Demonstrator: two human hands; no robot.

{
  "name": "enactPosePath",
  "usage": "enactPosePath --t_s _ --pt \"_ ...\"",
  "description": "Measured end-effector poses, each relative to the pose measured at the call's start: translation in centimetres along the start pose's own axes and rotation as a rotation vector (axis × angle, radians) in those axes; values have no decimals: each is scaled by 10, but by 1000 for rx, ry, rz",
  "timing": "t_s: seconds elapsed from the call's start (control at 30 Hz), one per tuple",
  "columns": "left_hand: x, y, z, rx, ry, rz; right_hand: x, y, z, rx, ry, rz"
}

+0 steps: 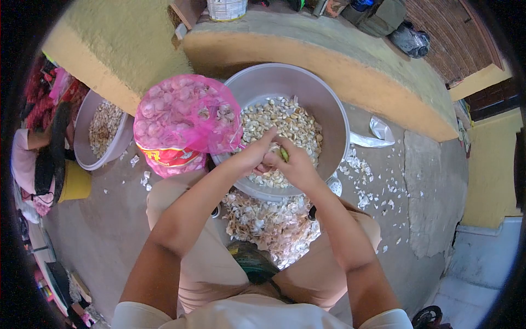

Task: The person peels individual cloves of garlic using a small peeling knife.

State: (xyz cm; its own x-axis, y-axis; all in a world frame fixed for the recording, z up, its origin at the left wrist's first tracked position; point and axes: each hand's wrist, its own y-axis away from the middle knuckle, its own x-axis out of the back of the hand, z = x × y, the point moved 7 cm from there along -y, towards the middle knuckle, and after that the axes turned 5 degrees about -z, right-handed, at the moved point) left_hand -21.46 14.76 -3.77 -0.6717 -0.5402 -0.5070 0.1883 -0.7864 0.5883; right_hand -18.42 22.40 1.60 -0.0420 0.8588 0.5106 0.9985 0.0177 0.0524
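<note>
Both my hands meet over the big grey tub (341, 118), which holds a heap of loose garlic cloves (298, 123). My left hand (256, 156) is closed around a pale piece of garlic (275, 148), mostly covered by the fingers. Held in my right hand (296, 164) is a small green object (284, 154) that looks like a knife handle; no blade shows. Left of the tub, a pink mesh bag (175, 118) full of garlic bulbs leans open against its rim.
Garlic skins (274, 219) lie piled between my legs, with more scraps on the floor to the right. Another tub of cloves (82, 148) stands at left beside a person (33, 159) and a yellow bucket (75, 181). A raised ledge (329, 55) runs behind.
</note>
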Motion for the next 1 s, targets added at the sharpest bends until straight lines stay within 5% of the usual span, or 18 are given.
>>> enactPosePath --t_s 0.13,0.23,0.33,0.63,0.83,1.0 --pt "-9 8 15 -195 90 113 8 -3 11 -108 -186 111" --pt "-8 23 47 -735 -658 458 7 -6 27 -199 -514 204" --pt "-10 27 50 -825 -909 534 -2 -4 23 -285 -813 127" --pt "-6 28 54 -575 -897 625 -3 1 25 -261 -776 356" --pt "5 9 40 -682 -650 582 -2 4 27 -268 -864 465" --pt "13 0 28 -476 -99 396 -2 0 24 -302 -992 393"
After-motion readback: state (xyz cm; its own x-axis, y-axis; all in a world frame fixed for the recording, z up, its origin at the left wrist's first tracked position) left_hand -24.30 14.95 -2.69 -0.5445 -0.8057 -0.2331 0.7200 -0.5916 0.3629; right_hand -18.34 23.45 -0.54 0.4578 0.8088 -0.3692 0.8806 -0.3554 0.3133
